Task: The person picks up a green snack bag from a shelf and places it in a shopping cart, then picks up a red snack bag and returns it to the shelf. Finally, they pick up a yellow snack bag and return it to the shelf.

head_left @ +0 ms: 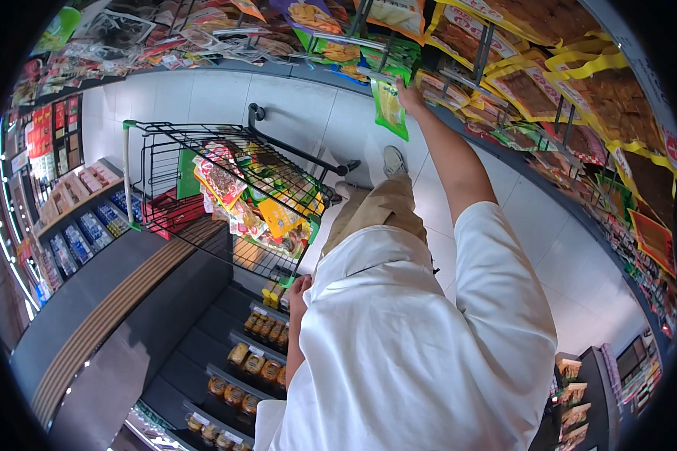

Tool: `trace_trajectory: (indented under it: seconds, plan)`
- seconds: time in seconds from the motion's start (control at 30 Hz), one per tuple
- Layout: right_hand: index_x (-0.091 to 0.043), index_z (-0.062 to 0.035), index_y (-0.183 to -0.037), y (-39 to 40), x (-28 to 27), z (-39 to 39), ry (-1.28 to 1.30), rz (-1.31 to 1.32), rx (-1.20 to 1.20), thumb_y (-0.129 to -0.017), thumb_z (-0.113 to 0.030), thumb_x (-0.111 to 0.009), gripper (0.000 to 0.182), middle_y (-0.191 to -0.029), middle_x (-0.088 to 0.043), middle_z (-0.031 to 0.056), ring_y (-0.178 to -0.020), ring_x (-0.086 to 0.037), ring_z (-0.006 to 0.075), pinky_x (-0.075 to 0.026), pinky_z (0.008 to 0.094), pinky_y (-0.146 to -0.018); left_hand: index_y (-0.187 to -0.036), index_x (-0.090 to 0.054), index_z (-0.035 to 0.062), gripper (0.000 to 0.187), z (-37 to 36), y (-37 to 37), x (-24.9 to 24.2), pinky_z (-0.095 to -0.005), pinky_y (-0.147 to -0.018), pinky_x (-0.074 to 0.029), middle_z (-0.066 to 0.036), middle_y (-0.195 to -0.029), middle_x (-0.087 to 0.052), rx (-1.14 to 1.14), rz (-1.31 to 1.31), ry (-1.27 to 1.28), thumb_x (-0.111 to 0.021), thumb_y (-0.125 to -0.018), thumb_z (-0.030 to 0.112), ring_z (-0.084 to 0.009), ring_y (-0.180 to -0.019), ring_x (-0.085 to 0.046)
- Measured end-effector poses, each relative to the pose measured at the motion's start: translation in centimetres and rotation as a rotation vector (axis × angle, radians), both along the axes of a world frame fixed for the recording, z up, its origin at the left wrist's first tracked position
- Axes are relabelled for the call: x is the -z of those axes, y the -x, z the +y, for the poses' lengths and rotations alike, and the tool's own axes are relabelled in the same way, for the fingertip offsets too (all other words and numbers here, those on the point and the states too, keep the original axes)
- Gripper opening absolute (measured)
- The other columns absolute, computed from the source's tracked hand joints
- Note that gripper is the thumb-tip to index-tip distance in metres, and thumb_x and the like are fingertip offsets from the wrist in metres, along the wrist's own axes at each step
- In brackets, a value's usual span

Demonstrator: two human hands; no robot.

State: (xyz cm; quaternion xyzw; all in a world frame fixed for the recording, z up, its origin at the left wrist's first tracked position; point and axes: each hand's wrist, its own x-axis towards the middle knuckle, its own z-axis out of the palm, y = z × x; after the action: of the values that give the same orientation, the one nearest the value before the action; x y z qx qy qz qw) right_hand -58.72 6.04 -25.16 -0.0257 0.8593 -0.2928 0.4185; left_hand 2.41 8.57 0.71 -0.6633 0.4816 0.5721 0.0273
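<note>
My right hand (408, 98) is stretched out to the hanging snack display, with its fingers closed on the edge of a green and yellow snack packet (389, 113). The packet hangs down below the shelf, over the floor. My left hand (299, 292) is low at my side, closed at the near green corner of a black wire shopping cart (226, 143); its fingers are partly hidden. Inside the cart lies a pile of bagged goods, among them a yellow packet (280, 216) and a red and white one (220, 177).
Yellow-edged snack bags (534, 83) hang on metal hooks along the display, which curves overhead and to the right. Dark shelving with several rows of jars (254, 364) stands at lower left. Pale floor tiles (293, 105) lie between cart and display.
</note>
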Motion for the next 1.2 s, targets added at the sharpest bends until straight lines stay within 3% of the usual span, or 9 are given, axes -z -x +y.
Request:
trace_trajectory:
  seconds: [0.2, 0.3, 0.4, 0.5, 0.7, 0.9, 1.0, 1.2]
  plan:
    - [-0.051, 0.0013, -0.122, 0.4, -1.6, 0.2, 0.114, -0.244, 0.086, -0.086, -0.068, -0.035, 0.080, -0.117, -0.056, 0.0206, -0.098, -0.062, 0.0305, -0.055, 0.0410, -0.074, -0.101, -0.060, -0.0015, 0.032, -0.2, -0.1, 0.0, -0.0249, -0.067, -0.044, -0.002, -0.082, -0.062, 0.034, -0.018, -0.005, -0.058, -0.093, 0.030, -0.0086, -0.074, -0.054]
    - [-0.048, -0.0026, -0.127, 0.7, -2.7, 0.3, 0.143, -0.327, 0.105, -0.088, -0.067, -0.034, 0.077, -0.130, -0.047, 0.0184, -0.115, -0.052, 0.0318, -0.054, 0.0453, -0.081, -0.100, -0.060, -0.0013, 0.032, -0.3, 0.0, -0.1, -0.0248, -0.068, -0.044, -0.002, -0.083, -0.062, 0.036, -0.024, -0.010, -0.058, -0.093, 0.030, -0.0086, -0.074, -0.054]
    - [-0.048, -0.0040, -0.128, 0.9, -3.4, 0.4, 0.172, -0.369, 0.115, -0.088, -0.067, -0.034, 0.076, -0.133, -0.045, 0.0177, -0.119, -0.049, 0.0316, -0.052, 0.0470, -0.085, -0.100, -0.061, -0.0014, 0.032, -0.2, -0.1, 0.0, -0.0248, -0.069, -0.044, -0.003, -0.084, -0.063, -0.003, 0.000, -0.009, -0.058, -0.093, 0.030, -0.0092, -0.075, -0.055]
    - [-0.048, -0.0015, -0.127, 0.9, -3.5, 0.5, 0.168, -0.317, 0.093, -0.086, -0.070, -0.033, 0.082, -0.130, -0.048, 0.0193, -0.109, -0.056, 0.0326, -0.056, 0.0419, -0.075, -0.101, -0.061, -0.0015, 0.033, -0.1, -0.3, 0.0, -0.0247, -0.070, -0.044, -0.003, -0.085, -0.063, 0.001, -0.016, -0.006, -0.058, -0.093, 0.030, -0.0096, -0.076, -0.055]
    - [-0.042, -0.0075, -0.135, 1.4, -3.4, 0.5, 0.229, -0.435, 0.104, -0.087, -0.069, -0.032, 0.078, -0.135, -0.045, 0.0156, -0.124, -0.045, 0.0314, -0.041, 0.0508, -0.098, -0.100, -0.060, -0.0009, 0.033, -0.1, -1.3, 0.8, -0.0254, -0.070, -0.044, -0.003, -0.086, -0.062, 0.006, -0.003, -0.006, -0.059, -0.092, 0.031, -0.0100, -0.077, -0.054]
    - [-0.042, -0.0073, -0.135, 1.7, -2.5, 0.0, 0.221, -0.450, 0.112, -0.088, -0.069, -0.029, 0.079, -0.134, -0.046, 0.0158, -0.124, -0.045, 0.0302, -0.040, 0.0491, -0.099, -0.099, -0.060, -0.0006, 0.032, 0.0, -1.0, 0.6, -0.0252, -0.070, -0.044, -0.003, -0.086, -0.062, -0.028, -0.006, -0.011, -0.059, -0.092, 0.030, -0.0098, -0.077, -0.054]
    - [-0.041, -0.0035, -0.135, 1.3, -2.4, 0.0, 0.311, -0.452, 0.132, -0.086, -0.071, -0.029, 0.084, -0.136, -0.042, 0.0189, -0.121, -0.047, 0.0343, -0.046, 0.0480, -0.093, -0.099, -0.060, -0.0002, 0.030, 0.0, -0.8, 0.4, -0.0251, -0.070, -0.044, -0.003, -0.086, -0.062, -0.024, -0.028, -0.013, -0.059, -0.092, 0.029, -0.0100, -0.078, -0.054]
    - [-0.055, 0.0024, -0.119, 0.4, -1.4, -0.6, 0.218, -0.207, 0.146, -0.086, -0.072, -0.025, 0.087, -0.110, -0.059, 0.0242, -0.096, -0.061, 0.0322, -0.049, 0.0402, -0.076, -0.100, -0.060, 0.0000, 0.030, 0.2, -0.8, 0.1, -0.0248, -0.070, -0.044, -0.003, -0.086, -0.062, -0.028, -0.021, 0.000, -0.058, -0.093, 0.029, -0.0102, -0.077, -0.055]
